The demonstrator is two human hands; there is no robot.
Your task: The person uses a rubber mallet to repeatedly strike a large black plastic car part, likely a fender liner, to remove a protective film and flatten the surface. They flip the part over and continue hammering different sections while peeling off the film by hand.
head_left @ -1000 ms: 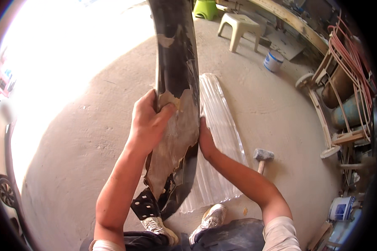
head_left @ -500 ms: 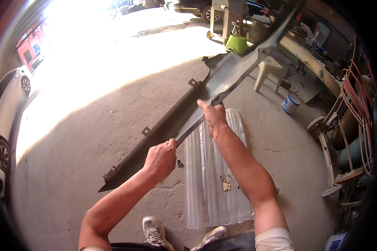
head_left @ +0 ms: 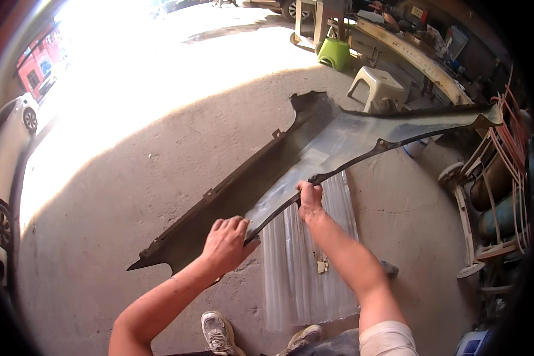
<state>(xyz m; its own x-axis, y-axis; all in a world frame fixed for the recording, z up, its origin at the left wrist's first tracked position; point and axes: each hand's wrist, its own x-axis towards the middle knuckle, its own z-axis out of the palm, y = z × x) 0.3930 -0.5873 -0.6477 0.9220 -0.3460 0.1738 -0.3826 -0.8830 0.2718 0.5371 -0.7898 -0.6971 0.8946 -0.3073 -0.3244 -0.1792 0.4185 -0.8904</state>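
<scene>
A dark grey car fender (head_left: 332,136) spans the middle of the view, held up off the floor with a pale, shiny inner face toward me. It has small mounting tabs along its far edge and a pointed tip at the lower left. My left hand (head_left: 225,242) grips the near curved edge, fingers over the panel and thumb beneath. Farther along the same edge, my right hand (head_left: 310,200) is closed round the rim. Below the fender, a ribbed sheet of clear plastic wrap (head_left: 288,285) lies on the floor, partly hidden by it.
A beige stool (head_left: 378,84) and a green stool (head_left: 334,54) stand beyond the fender. A paint can (head_left: 415,147) is partly covered by it. At right are a wheeled frame (head_left: 466,225) and red hoses (head_left: 510,142). A white car (head_left: 9,160) is parked at left.
The fender has tilted so more of its inner face shows, and its far end has swung right and down. My left hand's fingers have spread over the panel; my right hand has lowered.
</scene>
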